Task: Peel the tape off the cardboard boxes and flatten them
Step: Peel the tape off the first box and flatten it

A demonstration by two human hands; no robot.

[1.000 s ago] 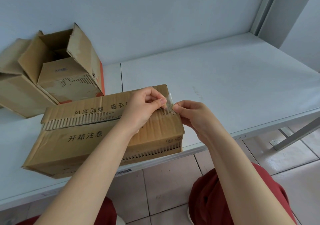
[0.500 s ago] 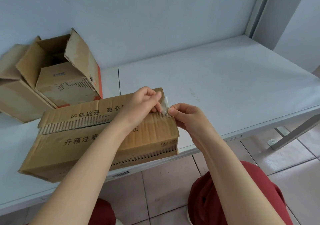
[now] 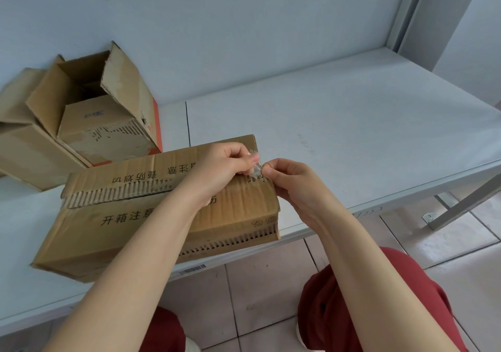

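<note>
**Tape end now wadded at box's R end; peel barely moving**

Change vs 1 s ago: the tape (image 3: pixel 255 169) stood up as a flat clear tab btwn the two hands. Now it's crumpled into a small wad. Both hands stay at the same spot, the R end of the centre seam, and no extra tape is visibly lifted along the seam.

Fingers: L hand (image 3: pixel 222 167) pinches the wad w/ thumb + index, other fingers curled in. R hand (image 3: pixel 292 186) pinches it from the other side w/ thumb + index tips. Can't tell if the wad is still stuck to the cardboard, too small.

Meaning: prob. a leftover bit being picked off, not a long strip. The seam shows bare torn corrugation along most of its length, so the top strip looks mostly gone. Flaps are still shut and the box isn't flattened yet.

Orientation: box (image 3: pixel 89 243) lies broad face up on the desk (image 3: pixel 352 134), centre-left of frame. Its long axis runs from lower left to centre right, rising a bit twd the right, and the seam follows it. The R short end points at the hands. The near long side sits at the desk's front edge and seems to overhang slightly.

Other: open boxes (image 3: pixel 89 115) in upper left of frame, flaps up, untouched.
</note>
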